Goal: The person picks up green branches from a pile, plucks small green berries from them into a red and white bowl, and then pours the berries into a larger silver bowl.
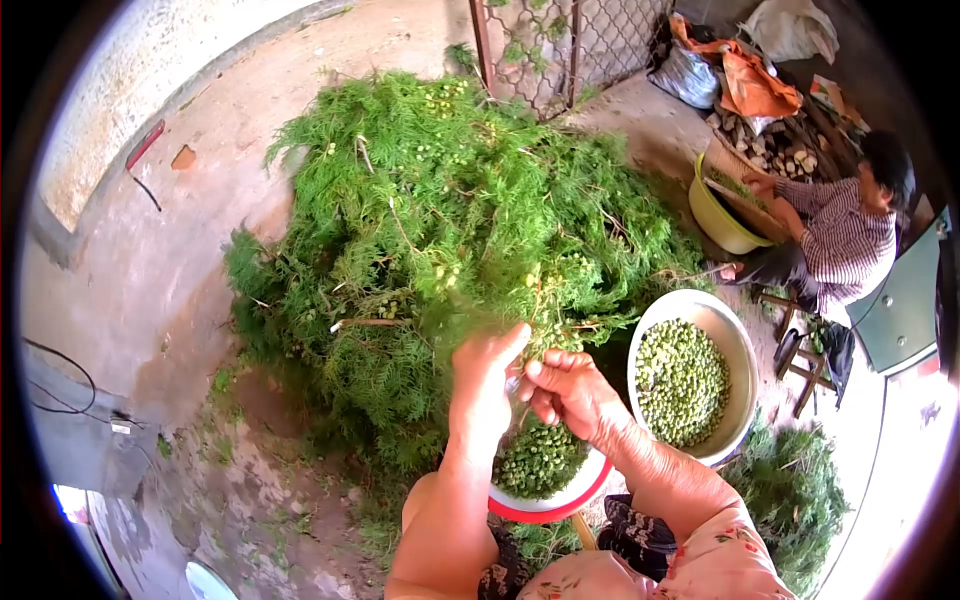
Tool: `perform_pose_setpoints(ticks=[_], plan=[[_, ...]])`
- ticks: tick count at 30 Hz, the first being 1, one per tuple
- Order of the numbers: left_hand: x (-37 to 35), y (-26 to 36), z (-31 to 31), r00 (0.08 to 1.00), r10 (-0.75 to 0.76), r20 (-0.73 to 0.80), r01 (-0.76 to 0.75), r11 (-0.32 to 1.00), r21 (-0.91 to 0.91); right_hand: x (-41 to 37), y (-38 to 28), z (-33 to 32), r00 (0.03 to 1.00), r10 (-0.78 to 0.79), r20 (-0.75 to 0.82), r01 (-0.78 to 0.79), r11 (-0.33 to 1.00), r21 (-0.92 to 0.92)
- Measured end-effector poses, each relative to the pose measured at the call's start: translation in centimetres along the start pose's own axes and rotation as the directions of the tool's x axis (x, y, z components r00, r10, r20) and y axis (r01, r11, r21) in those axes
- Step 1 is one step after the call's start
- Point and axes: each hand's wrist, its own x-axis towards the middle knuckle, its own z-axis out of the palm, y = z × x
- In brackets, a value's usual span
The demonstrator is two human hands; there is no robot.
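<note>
My left hand (pixel 484 378) is closed around a green conifer branch (pixel 490 285), its feathery leaves partly smeared by motion. Close beside it, at the branch's lower end, my right hand (pixel 575 392) has thumb and fingers pinched together; what lies between them is too small to make out. Below both hands sits a white basin with a red rim (pixel 545 514), holding small green cones (pixel 540 462). To the right, a larger metal basin (pixel 742 365) contains many more pale green cones (pixel 682 385). A big heap of cut conifer branches (pixel 400 200) spreads in front of me.
At the right, another person (pixel 845 225) sits on a low stool beside a yellow-green tub (pixel 722 215). Behind them lie stacked firewood (pixel 775 150) and an orange sack (pixel 755 85). A metal lattice gate (pixel 530 50) stands at the back. More branches (pixel 790 500) lie lower right.
</note>
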Motion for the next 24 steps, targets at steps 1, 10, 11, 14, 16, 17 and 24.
perform_pose_setpoints(ticks=[1,10,11,14,16,17,24], plan=[[-0.2,-0.1,0.4,0.999,-0.004,-0.034,0.004,1.0,-0.009,-0.2,0.5,-0.3,0.999,-0.005,0.034,0.005,1.0,0.018],[-0.8,-1.4,0.9,0.967,0.196,-0.16,-0.171,0.972,0.159,-1.3,0.1,-2.6,0.897,-0.414,-0.156,0.304,0.832,-0.464],[-0.5,-1.6,0.7,0.964,0.216,-0.156,-0.185,0.965,0.188,-0.8,0.5,-3.4,0.81,-0.544,-0.22,0.411,0.794,-0.448],[-0.6,-1.4,0.8,0.977,0.201,-0.071,-0.175,0.945,0.275,-0.7,-0.8,-4.0,0.609,-0.771,-0.186,0.518,0.564,-0.643],[-1.0,-0.7,1.2,0.99,0.126,-0.061,-0.088,0.896,0.436,-0.2,-1.5,-4.3,0.479,-0.875,-0.065,0.555,0.359,-0.751],[-0.8,-0.7,1.1,0.991,0.102,-0.081,-0.042,0.839,0.543,-0.2,-1.9,-4.5,0.532,-0.846,-0.021,0.547,0.363,-0.755],[-0.1,-0.2,1.9,0.944,0.305,0.128,-0.208,0.246,0.947,-0.4,-2.1,-5.4,0.948,-0.235,0.213,0.311,0.821,-0.479]])
